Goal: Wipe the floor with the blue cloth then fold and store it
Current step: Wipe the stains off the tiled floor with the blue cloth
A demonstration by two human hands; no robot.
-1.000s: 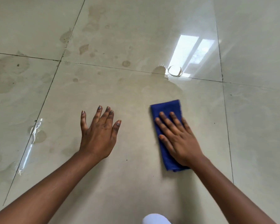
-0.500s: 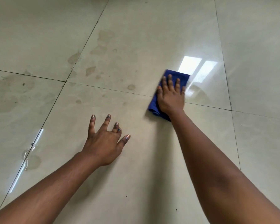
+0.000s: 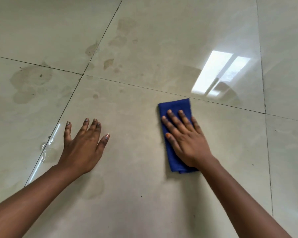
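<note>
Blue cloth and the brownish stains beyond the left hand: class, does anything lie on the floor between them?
Nothing visible does. The folded blue cloth lies under the flat right hand; only bare beige glossy tile separates it from the brownish stains.

The blue cloth (image 3: 175, 107) looks soft and matt; the tiled floor (image 3: 144, 194) is glossy, smooth and stain-mottled.

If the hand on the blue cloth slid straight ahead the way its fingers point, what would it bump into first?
Nothing solid, it seems. The right hand on the blue cloth points up-left over bare floor; it would first cross the dark tile line.
</note>
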